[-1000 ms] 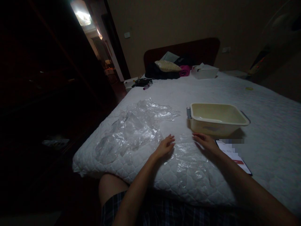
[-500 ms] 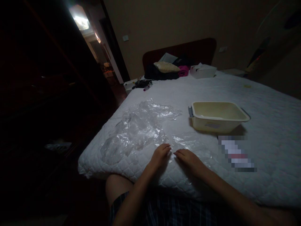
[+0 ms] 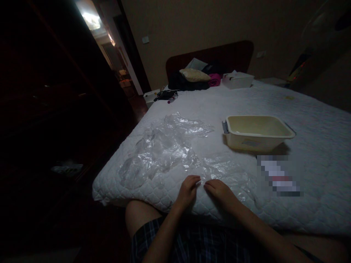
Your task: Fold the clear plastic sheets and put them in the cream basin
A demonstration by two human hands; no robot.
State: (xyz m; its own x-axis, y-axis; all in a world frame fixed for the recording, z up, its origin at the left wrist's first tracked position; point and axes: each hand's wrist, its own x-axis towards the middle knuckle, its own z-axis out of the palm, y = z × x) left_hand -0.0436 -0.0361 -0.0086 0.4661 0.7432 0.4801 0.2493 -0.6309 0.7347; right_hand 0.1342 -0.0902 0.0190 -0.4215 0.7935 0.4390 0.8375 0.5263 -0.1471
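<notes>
A crumpled clear plastic sheet point(image 3: 161, 146) is spread over the near left part of the bed, with a stretch of it reaching right past my hands. My left hand point(image 3: 189, 188) pinches its near edge, fingers pressed together. Close beside it, a small gap apart, my right hand point(image 3: 219, 190) also has its thumb and fingers closed on the plastic. The exact grip under the fingertips is hard to see in the dim light. Beyond my right hand stands a cream plastic basin point(image 3: 246, 144) with grey handles.
A blurred-out flat object point(image 3: 279, 177) lies in front of the basin on the white quilted mattress point(image 3: 315, 146). Toward the headboard point(image 3: 236, 53) are a beige pillow point(image 3: 194, 75), a pink roll point(image 3: 214, 80) and a white box point(image 3: 238, 80). A bottle point(image 3: 172, 98) lies at the far left edge.
Both hands have drawn slightly toward me, down in the view, with the plastic between them. The basin appears a little further right as the view shifts.
</notes>
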